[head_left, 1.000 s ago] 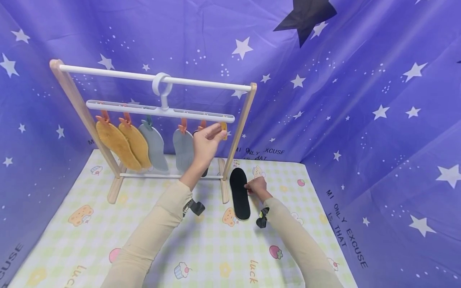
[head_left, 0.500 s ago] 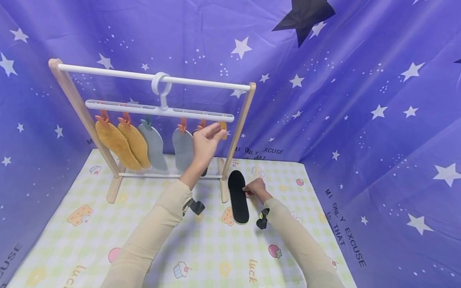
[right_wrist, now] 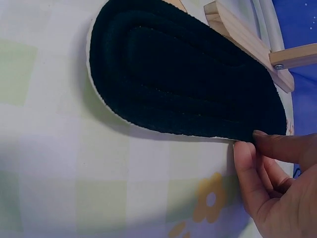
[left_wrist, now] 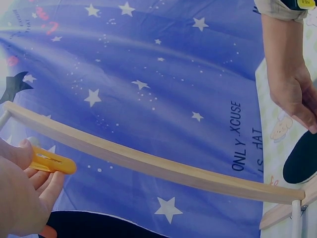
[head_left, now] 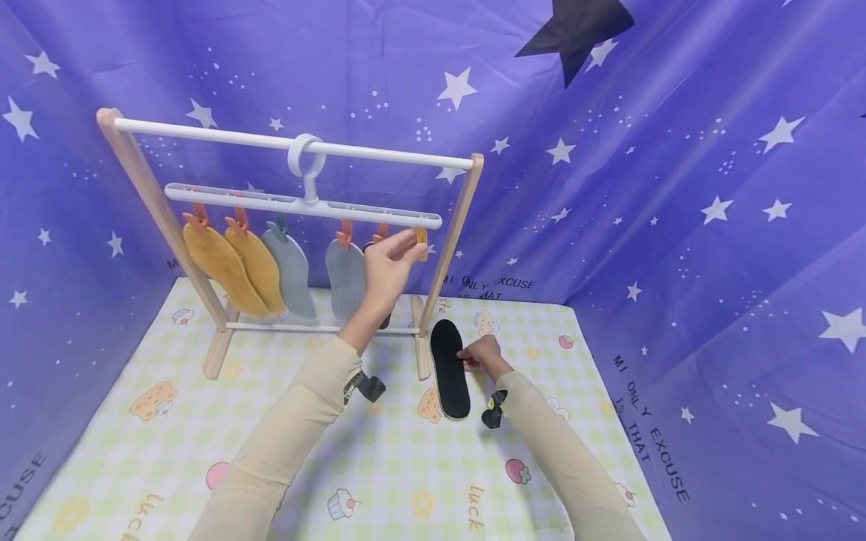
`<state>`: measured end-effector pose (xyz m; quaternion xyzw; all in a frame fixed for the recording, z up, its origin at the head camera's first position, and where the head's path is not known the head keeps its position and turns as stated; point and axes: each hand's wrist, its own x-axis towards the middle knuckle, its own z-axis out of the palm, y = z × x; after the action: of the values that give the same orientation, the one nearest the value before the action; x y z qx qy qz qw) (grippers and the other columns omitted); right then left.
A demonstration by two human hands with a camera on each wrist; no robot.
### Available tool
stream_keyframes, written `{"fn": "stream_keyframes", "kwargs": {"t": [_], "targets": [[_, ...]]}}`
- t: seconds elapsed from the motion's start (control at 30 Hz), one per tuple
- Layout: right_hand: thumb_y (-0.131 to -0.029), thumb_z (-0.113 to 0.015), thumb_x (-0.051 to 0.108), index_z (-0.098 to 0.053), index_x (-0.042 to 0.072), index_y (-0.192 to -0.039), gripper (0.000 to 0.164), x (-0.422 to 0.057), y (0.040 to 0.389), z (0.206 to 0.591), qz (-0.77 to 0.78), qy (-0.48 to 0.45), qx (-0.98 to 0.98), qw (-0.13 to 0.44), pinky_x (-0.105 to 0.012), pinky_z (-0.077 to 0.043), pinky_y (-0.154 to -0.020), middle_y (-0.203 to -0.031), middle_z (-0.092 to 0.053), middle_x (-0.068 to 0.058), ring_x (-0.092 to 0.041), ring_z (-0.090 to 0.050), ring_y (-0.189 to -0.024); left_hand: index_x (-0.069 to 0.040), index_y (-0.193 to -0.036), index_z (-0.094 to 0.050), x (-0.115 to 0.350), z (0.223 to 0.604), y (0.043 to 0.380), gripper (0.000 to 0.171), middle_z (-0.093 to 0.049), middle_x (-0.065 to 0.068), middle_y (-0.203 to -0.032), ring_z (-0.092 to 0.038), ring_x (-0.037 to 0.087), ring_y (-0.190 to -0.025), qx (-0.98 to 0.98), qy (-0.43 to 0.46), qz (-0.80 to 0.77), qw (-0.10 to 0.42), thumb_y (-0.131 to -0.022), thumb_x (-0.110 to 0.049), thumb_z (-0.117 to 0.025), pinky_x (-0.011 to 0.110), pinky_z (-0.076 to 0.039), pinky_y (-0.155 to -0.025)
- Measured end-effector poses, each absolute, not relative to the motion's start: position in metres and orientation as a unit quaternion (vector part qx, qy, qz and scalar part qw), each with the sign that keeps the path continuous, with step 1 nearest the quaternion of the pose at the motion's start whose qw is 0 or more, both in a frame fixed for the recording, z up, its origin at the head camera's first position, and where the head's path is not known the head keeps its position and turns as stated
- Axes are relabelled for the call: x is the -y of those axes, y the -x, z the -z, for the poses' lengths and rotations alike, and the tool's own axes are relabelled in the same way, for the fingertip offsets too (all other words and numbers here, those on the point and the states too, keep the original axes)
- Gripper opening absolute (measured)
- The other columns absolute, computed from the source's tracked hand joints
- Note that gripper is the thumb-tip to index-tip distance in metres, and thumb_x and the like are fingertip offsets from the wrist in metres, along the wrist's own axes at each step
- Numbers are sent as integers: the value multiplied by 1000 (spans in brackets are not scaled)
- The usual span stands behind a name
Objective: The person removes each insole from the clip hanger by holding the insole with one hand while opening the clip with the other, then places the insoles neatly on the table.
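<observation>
My left hand [head_left: 387, 269] pinches a yellow clip [left_wrist: 53, 161] at the right end of the white hanger [head_left: 257, 200]. In my right hand [head_left: 485, 356], thumb and fingers pinch the side edge of a black insole [right_wrist: 188, 74] with a pale rim, just right of the rack's foot. From the hanger's other clips hang two mustard insoles [head_left: 219, 267] and two grey-blue insoles [head_left: 289, 272]. Behind my left hand hangs another dark insole [left_wrist: 94, 225], mostly hidden in the head view.
A wooden rack with a white top bar [head_left: 223, 136] carries the hanger. Its right post [head_left: 452, 240] stands close beside my left hand, and its right foot [head_left: 422, 353] lies near the black insole. Purple star-patterned curtains [head_left: 676, 165] enclose the checked tablecloth [head_left: 399, 466].
The black insole has tipped slightly toward me, its lower end now a little nearer the front. My left hand keeps its place at the yellow clip.
</observation>
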<state>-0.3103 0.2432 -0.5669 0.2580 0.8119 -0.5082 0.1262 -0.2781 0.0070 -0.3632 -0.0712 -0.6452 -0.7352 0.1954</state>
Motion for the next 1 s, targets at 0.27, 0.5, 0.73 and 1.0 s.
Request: {"fn": "stream_keyframes", "kwargs": {"t": [0.27,0.5,0.73,1.0], "targets": [[-79,-77,-13,-62,-16,-103,28,-244,312,566,509,-269,-806,134,-26,-59,-48,-54,-60,-7,-12,-57,-38,9,-121,-69,-6,363,280,33,-71,27,-116,-72,38,-109,644,69,740,183,-89,1,-75,28,-61,-90],[-80,-76,-12,-62,-17,-100,26,-244,311,564,510,-267,-805,144,-30,-62,-51,-57,-63,-11,-14,-59,-39,9,-122,-69,-5,363,280,34,-71,27,-118,-72,39,-110,646,70,739,176,-89,2,-75,30,-61,-92],[-84,-76,-8,-60,-16,-112,33,-241,302,556,522,-258,-801,141,-25,-60,-50,-55,-60,-4,-10,-58,-41,10,-124,-67,-3,364,279,35,-70,28,-120,-71,38,-112,641,78,747,156,-90,1,-74,29,-60,-94],[-84,-78,-3,-69,-12,-90,15,-244,308,560,500,-245,-822,118,-23,-57,-45,-50,-60,-3,-10,-57,-38,10,-125,-66,-2,364,279,36,-70,28,-121,-70,40,-113,627,92,758,153,-91,3,-72,26,-60,-92]]}}
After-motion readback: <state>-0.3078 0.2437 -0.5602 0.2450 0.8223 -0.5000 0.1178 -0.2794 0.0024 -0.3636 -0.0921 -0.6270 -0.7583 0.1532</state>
